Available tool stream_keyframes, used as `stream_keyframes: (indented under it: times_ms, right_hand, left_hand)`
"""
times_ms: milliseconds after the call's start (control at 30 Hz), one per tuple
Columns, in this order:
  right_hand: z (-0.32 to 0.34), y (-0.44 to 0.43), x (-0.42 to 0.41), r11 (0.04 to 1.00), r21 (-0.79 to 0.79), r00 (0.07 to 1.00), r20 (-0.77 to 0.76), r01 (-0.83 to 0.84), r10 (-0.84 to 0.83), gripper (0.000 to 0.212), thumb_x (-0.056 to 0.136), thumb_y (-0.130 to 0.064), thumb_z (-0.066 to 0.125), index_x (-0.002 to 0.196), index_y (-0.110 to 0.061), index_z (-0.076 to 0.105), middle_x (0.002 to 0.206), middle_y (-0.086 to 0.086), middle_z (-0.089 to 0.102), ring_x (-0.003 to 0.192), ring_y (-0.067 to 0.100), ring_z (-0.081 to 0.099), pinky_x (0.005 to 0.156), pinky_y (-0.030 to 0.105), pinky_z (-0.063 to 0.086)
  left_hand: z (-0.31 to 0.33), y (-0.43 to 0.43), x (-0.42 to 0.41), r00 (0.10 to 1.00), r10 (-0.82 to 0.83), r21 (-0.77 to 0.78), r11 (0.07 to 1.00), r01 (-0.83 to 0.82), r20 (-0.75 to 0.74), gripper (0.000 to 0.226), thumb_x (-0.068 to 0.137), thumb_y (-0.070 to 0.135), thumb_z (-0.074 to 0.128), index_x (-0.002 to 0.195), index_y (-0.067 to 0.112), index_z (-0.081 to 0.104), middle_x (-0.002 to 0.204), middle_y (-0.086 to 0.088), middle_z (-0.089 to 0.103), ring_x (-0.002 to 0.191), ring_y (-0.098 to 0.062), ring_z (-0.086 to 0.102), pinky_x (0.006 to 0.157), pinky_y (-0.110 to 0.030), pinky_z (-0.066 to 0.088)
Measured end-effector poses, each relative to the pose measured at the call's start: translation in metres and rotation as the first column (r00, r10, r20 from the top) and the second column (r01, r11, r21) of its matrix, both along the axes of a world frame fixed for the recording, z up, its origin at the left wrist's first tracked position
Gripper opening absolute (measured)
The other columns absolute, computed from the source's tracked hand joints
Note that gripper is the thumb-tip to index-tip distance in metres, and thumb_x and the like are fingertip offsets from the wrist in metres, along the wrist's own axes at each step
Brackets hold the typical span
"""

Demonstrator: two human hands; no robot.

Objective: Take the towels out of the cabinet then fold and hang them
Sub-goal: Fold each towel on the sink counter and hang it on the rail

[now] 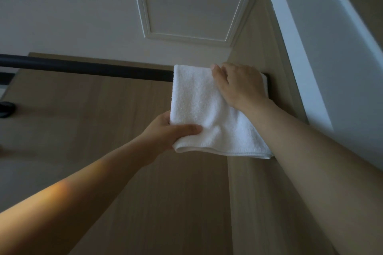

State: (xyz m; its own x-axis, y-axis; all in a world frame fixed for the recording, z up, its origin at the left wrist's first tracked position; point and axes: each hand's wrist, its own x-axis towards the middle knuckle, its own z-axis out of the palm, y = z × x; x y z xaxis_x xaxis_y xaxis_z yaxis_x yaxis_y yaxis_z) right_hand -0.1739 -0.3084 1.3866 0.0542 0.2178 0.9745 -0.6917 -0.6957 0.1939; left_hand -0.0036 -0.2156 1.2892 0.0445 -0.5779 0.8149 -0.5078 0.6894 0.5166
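Note:
A folded white towel (203,107) is draped over the right end of a black horizontal rail (87,68), its near half hanging toward me. My left hand (172,130) pinches the towel's lower left corner, thumb on top and fingers underneath. My right hand (238,83) rests on the towel's top right part where it crosses the rail, fingers curled over the far side. The rail's right end is hidden behind the towel and hand.
A wood-grain panel (128,161) lies behind and below the rail. A white panelled door (186,0) stands above it and a white wall edge (310,51) runs down the right. A dark object (6,108) shows at the left edge.

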Motion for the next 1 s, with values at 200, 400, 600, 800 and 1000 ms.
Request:
stream_keyframes:
  times_ms: [200,400,600,800,1000]
  right_hand:
    - [-0.07,-0.005,-0.018,0.987,0.104,0.991,-0.033,-0.123,0.127,0.057,0.102,-0.043,0.03,0.149,-0.011,0.035,0.156,0.011,0.032,0.145,0.024,0.023,0.12,0.043,0.017]
    - [-0.143,-0.009,-0.018,0.954,0.248,0.985,0.012,-0.171,0.174,0.056,0.101,-0.037,0.036,0.152,-0.013,0.031,0.163,0.004,0.014,0.15,0.014,0.01,0.121,0.034,0.018]
    - [-0.159,-0.002,-0.011,0.924,0.365,0.993,0.024,-0.117,0.117,0.054,0.103,-0.034,0.034,0.153,-0.017,0.027,0.164,0.003,0.011,0.15,0.014,0.01,0.115,0.025,0.015]
    - [-0.184,0.014,-0.017,0.91,0.402,0.994,-0.003,-0.101,0.111,0.052,0.101,-0.029,0.042,0.151,-0.014,0.034,0.159,0.001,0.029,0.146,0.013,0.027,0.115,0.023,0.02]
    - [-0.242,0.027,-0.036,0.832,0.553,0.998,-0.02,-0.038,0.058,0.047,0.096,-0.035,0.051,0.14,-0.018,0.051,0.14,-0.002,0.055,0.124,0.014,0.052,0.101,0.024,0.038]
  left_hand:
    - [0.001,0.0,0.0,1.0,0.02,0.002,1.0,-0.02,-0.007,0.048,0.068,0.035,0.083,0.111,0.027,0.064,0.095,0.008,0.075,0.086,-0.011,0.073,0.068,-0.025,0.058]
    - [-0.003,0.0,-0.003,0.996,0.066,0.005,0.998,-0.066,-0.058,0.043,0.068,0.04,0.083,0.105,0.029,0.065,0.087,0.01,0.074,0.077,-0.006,0.072,0.058,-0.02,0.056]
    - [-0.017,0.004,-0.002,0.984,0.157,0.028,0.987,-0.16,0.09,0.057,0.051,0.052,0.089,0.099,0.035,0.065,0.087,0.015,0.072,0.079,-0.002,0.07,0.062,-0.018,0.056]
    - [-0.033,0.004,0.004,0.986,0.161,-0.013,0.987,-0.161,0.042,0.03,0.075,0.04,0.08,0.09,0.015,0.072,0.076,-0.002,0.076,0.066,-0.012,0.071,0.062,-0.022,0.059]
    - [-0.077,0.003,-0.001,0.989,0.149,0.003,0.989,-0.148,-0.021,0.026,0.078,0.038,0.076,0.089,0.015,0.072,0.072,0.0,0.075,0.055,-0.007,0.066,0.054,-0.021,0.055]
